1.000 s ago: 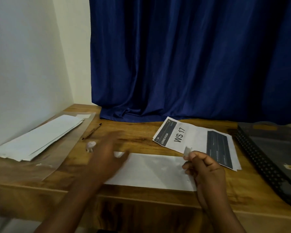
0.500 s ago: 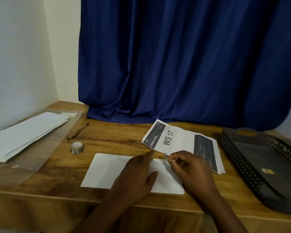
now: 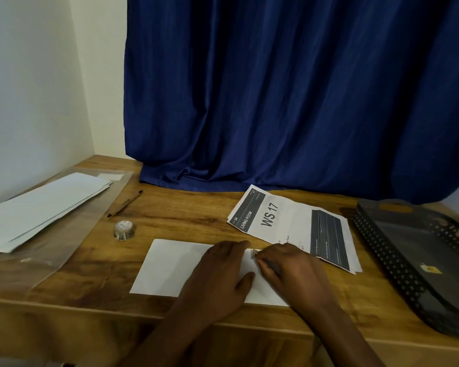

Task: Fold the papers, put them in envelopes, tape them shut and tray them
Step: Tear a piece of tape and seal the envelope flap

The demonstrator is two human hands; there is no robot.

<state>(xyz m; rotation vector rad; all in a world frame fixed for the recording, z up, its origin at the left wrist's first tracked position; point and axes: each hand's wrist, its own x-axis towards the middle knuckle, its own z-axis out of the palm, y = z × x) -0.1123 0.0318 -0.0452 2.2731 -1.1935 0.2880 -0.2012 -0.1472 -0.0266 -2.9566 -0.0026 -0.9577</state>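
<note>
A white envelope (image 3: 170, 266) lies flat near the front edge of the wooden desk. My left hand (image 3: 220, 276) rests flat on its middle, fingers straight. My right hand (image 3: 284, 271) pinches a small piece of tape (image 3: 255, 253) at the envelope's top edge, close to my left fingertips. Behind them lie printed papers (image 3: 281, 221) marked "WS 17". A small roll of clear tape (image 3: 124, 229) stands to the left of the envelope. The dark perforated tray (image 3: 419, 255) sits at the right.
A stack of white envelopes (image 3: 43, 205) lies on a clear plastic sleeve (image 3: 90, 223) at the left. A brown pen (image 3: 124, 203) lies beside it. A blue curtain (image 3: 276, 102) hangs over the desk's back edge, and a white wall stands at the left.
My left hand came from the left onto the envelope and now presses it flat. My right hand lowered the tape piece to the envelope's top edge. The view shifted left.
</note>
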